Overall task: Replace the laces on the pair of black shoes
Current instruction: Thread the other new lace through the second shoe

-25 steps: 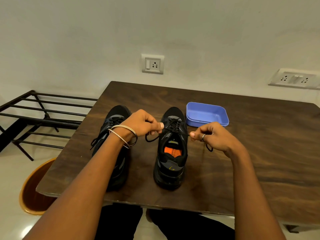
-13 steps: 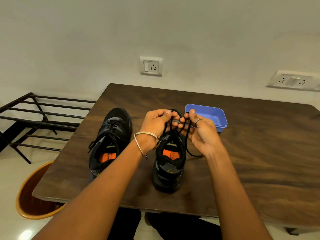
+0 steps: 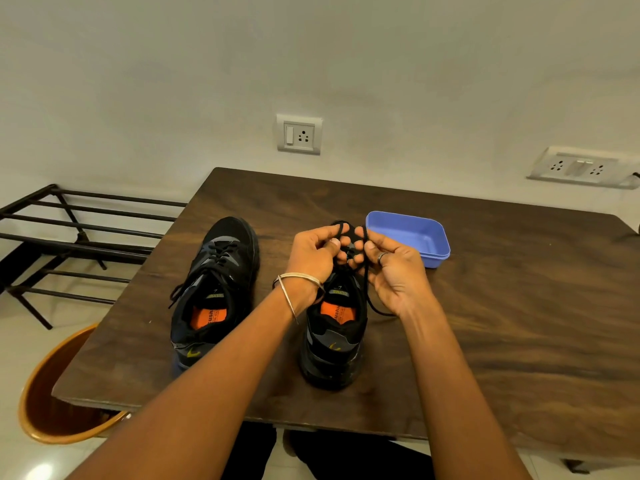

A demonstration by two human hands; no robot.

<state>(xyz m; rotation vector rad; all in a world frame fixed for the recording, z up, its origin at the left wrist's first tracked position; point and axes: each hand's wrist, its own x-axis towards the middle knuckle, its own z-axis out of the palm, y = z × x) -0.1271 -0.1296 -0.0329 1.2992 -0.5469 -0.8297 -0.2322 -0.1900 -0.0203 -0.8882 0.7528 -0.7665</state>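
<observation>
Two black shoes with orange insoles stand side by side on the dark wooden table, toes pointing away from me. The left shoe is laced, its lace ends hanging off its left side. Over the front of the right shoe both hands meet. My left hand and my right hand each pinch loops of the black lace of that shoe, which crosses between the fingers. One lace end trails down onto the table under my right hand. The shoe's toe is hidden behind the hands.
A blue plastic tub sits on the table just right of my hands. A black metal rack stands left of the table, an orange bin on the floor at the table's near left corner. Wall sockets lie behind.
The hands, earlier pulling the lace ends apart to either side, have come together above the right shoe and now hold crossed loops of lace between them.
</observation>
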